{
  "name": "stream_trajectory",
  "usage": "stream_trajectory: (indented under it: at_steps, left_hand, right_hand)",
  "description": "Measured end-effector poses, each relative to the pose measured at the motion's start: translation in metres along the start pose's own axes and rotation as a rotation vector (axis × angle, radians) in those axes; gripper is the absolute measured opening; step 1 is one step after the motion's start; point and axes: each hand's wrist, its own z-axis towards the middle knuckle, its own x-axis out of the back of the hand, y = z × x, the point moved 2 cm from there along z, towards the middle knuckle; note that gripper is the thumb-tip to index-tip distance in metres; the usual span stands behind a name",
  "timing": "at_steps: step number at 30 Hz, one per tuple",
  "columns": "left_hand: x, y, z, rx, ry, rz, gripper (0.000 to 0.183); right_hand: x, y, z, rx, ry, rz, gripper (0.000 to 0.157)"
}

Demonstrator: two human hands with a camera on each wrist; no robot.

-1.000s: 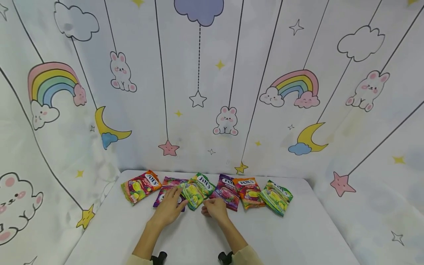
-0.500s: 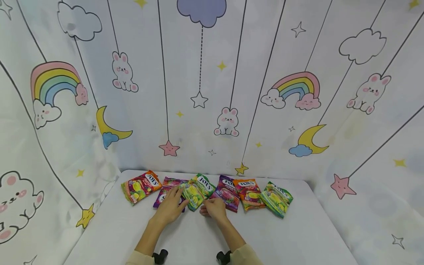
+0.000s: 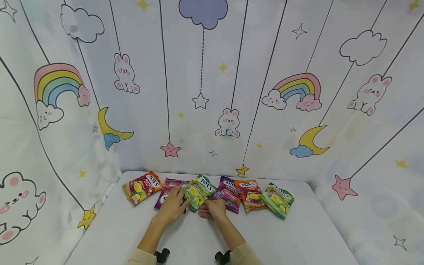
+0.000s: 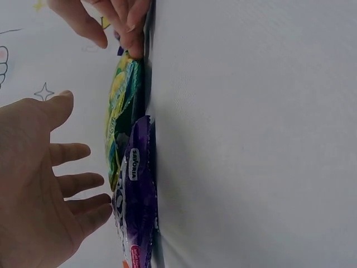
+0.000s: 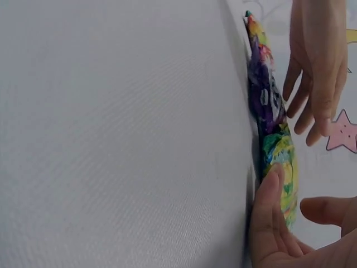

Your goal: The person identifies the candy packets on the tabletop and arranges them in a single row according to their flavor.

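Several FOX'S candy bags lie in a row along the table's far side. My left hand [image 3: 172, 206] is spread over the purple candy bag [image 3: 162, 197], left of the middle; in the left wrist view its straight fingers [image 4: 83, 184] reach toward that bag. Overlapping it is a green candy bag [image 3: 199, 191], with a lower corner between my two hands. At that bag's lower right edge is my right hand [image 3: 213, 209]. The right wrist view shows a fingertip against the green bag [image 5: 284, 167] and the thumb [image 5: 323, 211] apart from the other fingers.
An orange-and-red candy bag [image 3: 142, 187] lies at the far left. Right of my hands are another purple bag [image 3: 228, 195], an orange bag [image 3: 250, 194] and a green bag [image 3: 277, 200]. Behind the white table [image 3: 285, 239] hangs a cartoon-printed backdrop [image 3: 185, 73].
The right hand's lower fingers have stretched slightly to the left. The left hand and the bags stay in nearly the same places, while the head view has shifted a little.
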Motion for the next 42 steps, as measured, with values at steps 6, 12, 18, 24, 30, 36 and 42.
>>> stream_trajectory:
  at_steps: [6, 12, 18, 24, 30, 36, 42]
  left_hand:
    - [-0.002, 0.002, 0.006, -0.008, -0.007, 0.003, 0.066]
    - [-0.005, 0.006, 0.012, -0.009, -0.007, 0.003, 0.067]
    - [-0.008, 0.004, 0.02, 0.008, -0.024, 0.045, 0.068]
    - [-0.009, 0.005, 0.026, 0.005, -0.036, 0.032, 0.067]
    - [-0.011, 0.006, 0.031, -0.005, -0.018, 0.053, 0.066]
    - [-0.013, 0.006, 0.033, 0.008, 0.0, 0.07, 0.067]
    - [-0.01, 0.009, 0.035, 0.011, 0.019, 0.117, 0.068]
  right_hand:
    - [0.0, 0.003, 0.002, -0.058, -0.003, 0.084, 0.03]
    - [0.0, 0.006, 0.005, -0.054, 0.012, 0.08, 0.029]
    - [-0.001, 0.007, 0.005, -0.031, -0.004, 0.075, 0.03]
    - [-0.002, 0.007, 0.005, -0.03, 0.007, 0.071, 0.029]
    - [-0.003, 0.008, 0.006, -0.035, 0.011, 0.059, 0.03]
    - [-0.004, 0.009, 0.006, -0.016, 0.013, 0.051, 0.026]
    - [-0.004, 0.008, 0.005, -0.002, 0.02, 0.048, 0.021]
